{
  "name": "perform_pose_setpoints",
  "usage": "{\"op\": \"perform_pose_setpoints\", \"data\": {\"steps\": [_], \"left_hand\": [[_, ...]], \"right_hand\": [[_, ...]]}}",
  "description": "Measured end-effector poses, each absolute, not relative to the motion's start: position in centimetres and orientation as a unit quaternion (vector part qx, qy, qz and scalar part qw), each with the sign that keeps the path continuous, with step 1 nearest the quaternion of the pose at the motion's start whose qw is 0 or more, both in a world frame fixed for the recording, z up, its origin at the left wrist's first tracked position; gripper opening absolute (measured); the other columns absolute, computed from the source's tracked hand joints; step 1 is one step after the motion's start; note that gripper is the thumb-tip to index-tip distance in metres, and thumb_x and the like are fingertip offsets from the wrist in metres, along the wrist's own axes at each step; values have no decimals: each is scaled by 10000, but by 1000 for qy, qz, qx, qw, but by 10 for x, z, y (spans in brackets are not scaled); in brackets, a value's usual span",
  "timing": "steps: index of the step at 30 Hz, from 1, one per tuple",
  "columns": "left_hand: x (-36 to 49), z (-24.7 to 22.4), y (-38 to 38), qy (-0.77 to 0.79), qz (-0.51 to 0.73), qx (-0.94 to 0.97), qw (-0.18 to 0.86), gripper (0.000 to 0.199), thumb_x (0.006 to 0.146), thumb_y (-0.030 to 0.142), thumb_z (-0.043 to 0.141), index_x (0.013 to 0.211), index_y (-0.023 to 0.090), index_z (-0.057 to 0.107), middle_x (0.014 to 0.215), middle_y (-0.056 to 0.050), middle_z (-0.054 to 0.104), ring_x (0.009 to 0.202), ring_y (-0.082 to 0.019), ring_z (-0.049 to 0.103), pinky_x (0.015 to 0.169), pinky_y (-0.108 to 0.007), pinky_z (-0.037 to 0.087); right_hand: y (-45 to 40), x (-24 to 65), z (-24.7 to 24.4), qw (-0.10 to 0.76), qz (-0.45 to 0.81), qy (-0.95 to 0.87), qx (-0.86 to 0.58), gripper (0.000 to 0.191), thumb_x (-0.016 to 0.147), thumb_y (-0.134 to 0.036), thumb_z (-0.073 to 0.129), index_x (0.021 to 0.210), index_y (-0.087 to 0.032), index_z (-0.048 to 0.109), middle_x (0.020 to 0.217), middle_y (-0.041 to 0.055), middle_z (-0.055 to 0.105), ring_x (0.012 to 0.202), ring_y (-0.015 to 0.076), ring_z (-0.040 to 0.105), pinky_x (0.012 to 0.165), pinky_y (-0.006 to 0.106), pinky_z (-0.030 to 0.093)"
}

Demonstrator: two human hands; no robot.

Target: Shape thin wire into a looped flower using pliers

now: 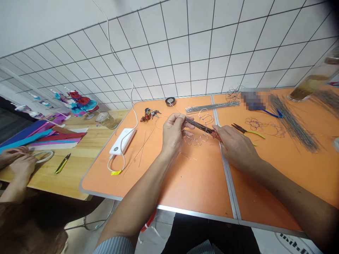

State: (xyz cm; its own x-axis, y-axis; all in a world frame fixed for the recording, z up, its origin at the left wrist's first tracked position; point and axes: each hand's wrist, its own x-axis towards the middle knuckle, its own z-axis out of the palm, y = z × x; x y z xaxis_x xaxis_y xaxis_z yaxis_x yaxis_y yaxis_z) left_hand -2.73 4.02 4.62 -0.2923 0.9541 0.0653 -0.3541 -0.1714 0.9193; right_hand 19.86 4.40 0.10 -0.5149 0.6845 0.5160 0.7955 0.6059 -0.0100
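My right hand (237, 146) is closed around the reddish-brown end of a dark, slim rod-shaped tool (200, 125). Its exact kind is not clear. The rod points left, its far end reaching the fingers of my left hand (173, 132). Thumb and forefinger of that hand pinch thin wire close to the rod's tip. A ring of thin wire bent into petal-like loops (196, 141) hangs about the rod between both hands. Part of the ring is hidden behind my left fingers. Short loose wires (188, 156) lie on the orange table below.
Yellow-handled pliers (255, 134), wire flower shapes (253, 123) and wire bundles (293, 123) lie on the right. Black tape (170, 102), keys (149, 114) and a white power strip (123, 141) are left. Another person's hands (23, 164) hold a white ring at the wooden table (76, 165).
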Motion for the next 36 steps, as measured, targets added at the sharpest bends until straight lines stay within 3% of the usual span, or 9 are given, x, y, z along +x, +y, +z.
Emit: {"op": "perform_pose_setpoints", "data": {"steps": [9,17,21,24,27,32,36], "left_hand": [[-27,43,42,432,676,358,478,233,910,353,749,867,189,588,988,-78,818,636,-98,715,464,-159,467],[-47,49,51,447,706,315,449,158,897,265,718,873,195,578,941,-44,804,587,-72,669,470,-160,455],[-51,53,52,446,693,321,466,159,872,261,723,863,196,577,908,-32,794,573,-64,647,461,-155,437],[-45,52,48,446,649,350,507,199,850,292,760,853,197,586,932,-42,800,560,-68,644,444,-163,436],[-37,50,42,439,591,392,553,237,842,325,803,833,190,608,939,-59,801,565,-78,660,434,-166,446],[-29,50,35,428,519,436,598,257,852,340,829,802,183,632,851,-67,789,531,-94,659,428,-180,469],[-23,47,29,418,472,463,624,199,872,293,796,782,179,659,814,-73,785,508,-101,656,427,-190,490]], "right_hand": [[45,199,2,251,-106,-867,-417,441,1047,-52,473,1453,-70,645,1088,114,781,993,269,718,778,366,484],[45,202,2,221,-24,-865,-451,415,1028,-56,459,1360,-158,687,1137,110,790,968,259,722,728,361,444],[41,200,6,150,32,-862,-483,234,1119,-256,506,1202,-197,717,1064,100,766,923,261,714,712,356,427],[36,195,8,70,33,-862,-500,230,1117,-345,545,1148,-192,714,1035,107,736,905,273,701,699,350,398],[32,191,10,44,33,-869,-491,226,1081,-364,606,1151,-193,735,1073,118,717,914,277,690,718,351,408],[41,200,14,117,165,-891,-406,207,1027,-343,672,1180,-263,787,1159,103,738,1074,274,692,869,366,515],[57,213,23,269,227,-800,-486,261,1034,-279,610,1181,-206,812,1223,122,784,1083,272,718,949,423,546]]}}
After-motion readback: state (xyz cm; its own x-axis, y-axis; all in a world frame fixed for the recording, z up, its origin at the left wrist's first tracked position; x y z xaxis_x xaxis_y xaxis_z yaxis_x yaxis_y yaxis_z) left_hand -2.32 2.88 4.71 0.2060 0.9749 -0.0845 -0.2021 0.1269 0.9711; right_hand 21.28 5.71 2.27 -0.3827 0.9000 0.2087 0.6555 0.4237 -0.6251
